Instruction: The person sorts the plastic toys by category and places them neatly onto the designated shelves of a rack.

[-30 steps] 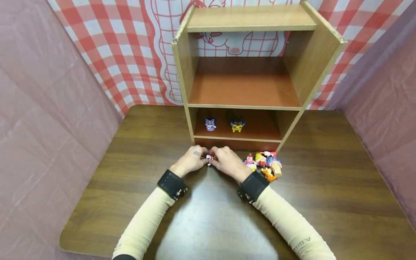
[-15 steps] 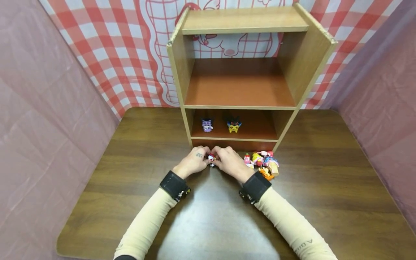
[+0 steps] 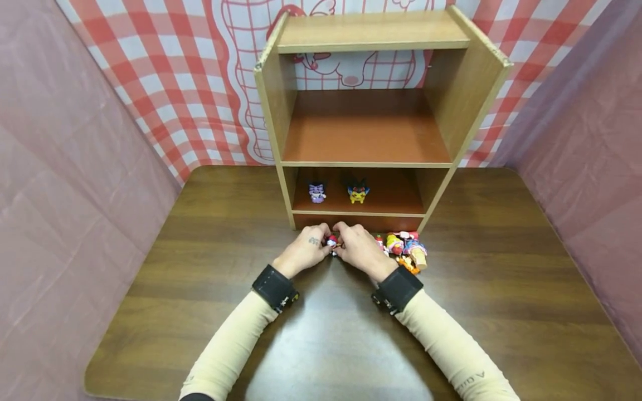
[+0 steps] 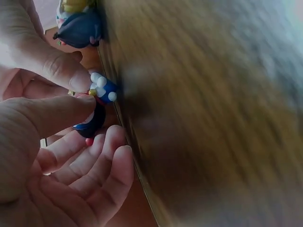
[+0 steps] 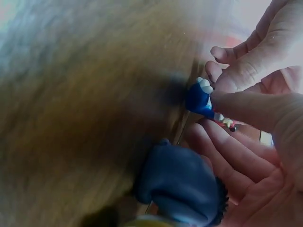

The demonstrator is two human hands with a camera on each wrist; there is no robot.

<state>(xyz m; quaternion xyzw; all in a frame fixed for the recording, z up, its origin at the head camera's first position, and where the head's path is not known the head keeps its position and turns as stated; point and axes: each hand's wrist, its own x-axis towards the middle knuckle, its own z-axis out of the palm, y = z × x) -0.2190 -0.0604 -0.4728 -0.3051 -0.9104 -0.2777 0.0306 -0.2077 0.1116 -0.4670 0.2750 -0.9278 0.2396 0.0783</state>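
Note:
In the head view, my left hand [image 3: 307, 249] and right hand [image 3: 362, 249] meet at a small toy figurine [image 3: 332, 243], low in front of the shelf's base. Red and white show on it from above. The wrist views show its blue body [image 4: 109, 90], white rounded hands or feet and a yellow bell at a red collar. Both thumbs press against the figurine [image 5: 197, 98], and fingers of both hands curl in behind it. Whether it touches the table, I cannot tell. A grey-blue figurine [image 5: 177, 182] lies close beside my right hand.
Behind the hands stands a wooden shelf unit [image 3: 366, 164]. Its lower level holds a purple figurine [image 3: 317, 192] and a yellow one with dark ears [image 3: 358, 192]. Several figurines, among them an orange striped one [image 3: 408, 264], lie piled on the table [image 3: 501, 301] to the right.
Both hands and the pinched figurine have moved a little to the right along the shelf's front, nearer the pile. The head view has shifted slightly. The figurines on the shelf stay put.

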